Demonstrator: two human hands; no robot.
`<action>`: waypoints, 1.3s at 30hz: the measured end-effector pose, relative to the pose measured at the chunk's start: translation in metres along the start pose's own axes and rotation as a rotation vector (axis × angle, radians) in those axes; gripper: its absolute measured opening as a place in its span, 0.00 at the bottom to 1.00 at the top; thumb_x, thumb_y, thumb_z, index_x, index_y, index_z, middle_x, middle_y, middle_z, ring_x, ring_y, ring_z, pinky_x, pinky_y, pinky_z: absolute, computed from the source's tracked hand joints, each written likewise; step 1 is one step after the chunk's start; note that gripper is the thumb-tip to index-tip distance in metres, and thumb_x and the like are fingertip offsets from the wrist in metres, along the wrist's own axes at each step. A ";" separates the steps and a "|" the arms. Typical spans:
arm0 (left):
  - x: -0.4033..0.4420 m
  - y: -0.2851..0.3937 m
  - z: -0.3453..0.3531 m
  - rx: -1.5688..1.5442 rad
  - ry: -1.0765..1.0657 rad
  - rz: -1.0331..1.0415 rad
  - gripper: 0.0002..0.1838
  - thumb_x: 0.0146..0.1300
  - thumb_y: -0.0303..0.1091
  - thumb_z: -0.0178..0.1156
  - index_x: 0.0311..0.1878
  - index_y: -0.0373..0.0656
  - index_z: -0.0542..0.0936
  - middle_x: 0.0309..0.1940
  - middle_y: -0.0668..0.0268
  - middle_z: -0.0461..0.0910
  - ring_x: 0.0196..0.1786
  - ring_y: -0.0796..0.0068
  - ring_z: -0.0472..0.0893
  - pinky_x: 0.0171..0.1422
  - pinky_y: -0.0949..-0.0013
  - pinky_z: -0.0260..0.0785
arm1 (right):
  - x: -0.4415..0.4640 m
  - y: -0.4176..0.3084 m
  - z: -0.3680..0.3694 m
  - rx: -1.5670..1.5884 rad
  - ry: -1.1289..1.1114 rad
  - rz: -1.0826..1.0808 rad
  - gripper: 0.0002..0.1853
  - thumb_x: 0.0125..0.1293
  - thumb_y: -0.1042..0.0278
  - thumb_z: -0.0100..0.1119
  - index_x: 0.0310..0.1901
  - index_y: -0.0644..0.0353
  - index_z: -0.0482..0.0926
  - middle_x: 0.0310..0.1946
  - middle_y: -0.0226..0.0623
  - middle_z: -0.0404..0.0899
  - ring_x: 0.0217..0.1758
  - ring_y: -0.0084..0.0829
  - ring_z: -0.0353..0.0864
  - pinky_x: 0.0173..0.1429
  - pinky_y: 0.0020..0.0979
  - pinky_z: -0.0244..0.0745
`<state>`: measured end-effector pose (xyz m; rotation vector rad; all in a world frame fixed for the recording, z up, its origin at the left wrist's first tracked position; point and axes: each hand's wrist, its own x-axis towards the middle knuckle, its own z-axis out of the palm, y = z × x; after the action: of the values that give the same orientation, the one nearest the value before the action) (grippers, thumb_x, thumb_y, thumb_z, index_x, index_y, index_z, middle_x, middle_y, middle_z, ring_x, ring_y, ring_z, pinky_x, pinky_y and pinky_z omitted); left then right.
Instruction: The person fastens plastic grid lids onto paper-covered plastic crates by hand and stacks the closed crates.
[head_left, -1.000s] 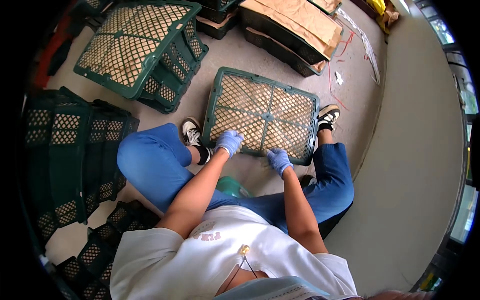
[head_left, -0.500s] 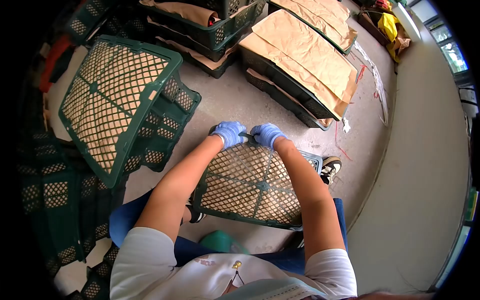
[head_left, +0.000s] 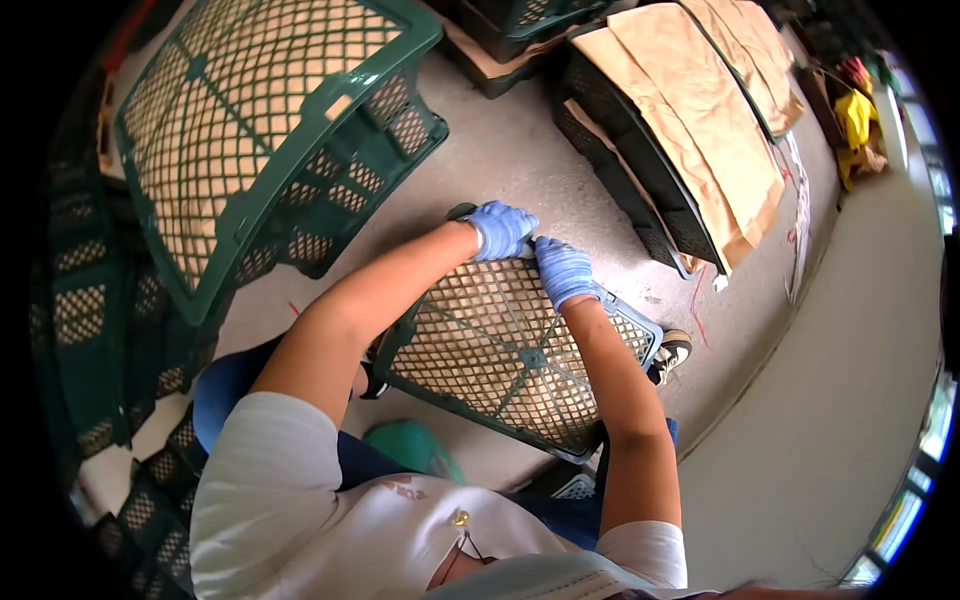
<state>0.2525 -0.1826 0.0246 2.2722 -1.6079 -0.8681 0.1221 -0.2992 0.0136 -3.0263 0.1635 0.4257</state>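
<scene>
A dark green lattice crate lid (head_left: 500,350) lies between my legs, with brown paper showing through its mesh. At the lid's far edge, my left hand (head_left: 503,230) in a blue striped glove has its fingers curled around something I cannot make out. Close beside it, my right hand (head_left: 563,268), gloved the same way, is closed at that same edge. What the right fingers hold is hidden. Both forearms reach over the sides of the lid.
At the upper left stands a green crate (head_left: 330,190) with a mesh top. Crates topped with brown paper (head_left: 680,110) stand at the upper right. More green crates (head_left: 85,310) line the left side. A pale wall (head_left: 820,400) runs along the right. Between my legs is a green object (head_left: 405,445).
Both hands have moved from the lid's near edge to its far edge and come together there. Between the last two frames the camera view has shifted, and the hands stay at that edge.
</scene>
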 end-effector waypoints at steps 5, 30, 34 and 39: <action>-0.001 -0.005 0.000 -0.068 0.022 0.013 0.21 0.56 0.49 0.62 0.46 0.43 0.77 0.44 0.53 0.80 0.49 0.53 0.79 0.55 0.56 0.70 | 0.000 -0.003 -0.005 -0.068 0.015 -0.003 0.05 0.62 0.69 0.50 0.38 0.56 0.75 0.30 0.42 0.82 0.35 0.41 0.84 0.38 0.39 0.79; 0.019 0.006 0.000 0.080 -0.260 -0.097 0.39 0.51 0.73 0.52 0.44 0.43 0.81 0.40 0.56 0.83 0.45 0.57 0.82 0.50 0.57 0.73 | 0.020 0.052 0.011 1.257 -0.474 0.392 0.10 0.64 0.65 0.61 0.41 0.61 0.83 0.32 0.31 0.81 0.34 0.21 0.74 0.42 0.23 0.71; 0.016 0.016 -0.002 0.053 -0.162 -0.076 0.38 0.51 0.73 0.52 0.43 0.44 0.81 0.40 0.55 0.83 0.45 0.56 0.82 0.50 0.57 0.72 | -0.007 0.044 0.044 0.907 -0.081 0.310 0.12 0.63 0.61 0.59 0.44 0.58 0.82 0.38 0.40 0.83 0.40 0.40 0.80 0.48 0.34 0.74; 0.015 0.035 0.000 0.148 -0.118 -0.104 0.38 0.51 0.72 0.53 0.48 0.44 0.79 0.49 0.56 0.79 0.54 0.60 0.77 0.59 0.58 0.66 | -0.112 0.009 0.012 0.235 0.723 0.466 0.15 0.61 0.65 0.56 0.49 0.56 0.77 0.51 0.44 0.75 0.57 0.47 0.72 0.62 0.45 0.65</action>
<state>0.2285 -0.2097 0.0364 2.4680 -1.6664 -0.9550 0.0107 -0.2960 0.0326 -2.7313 0.8901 -0.6417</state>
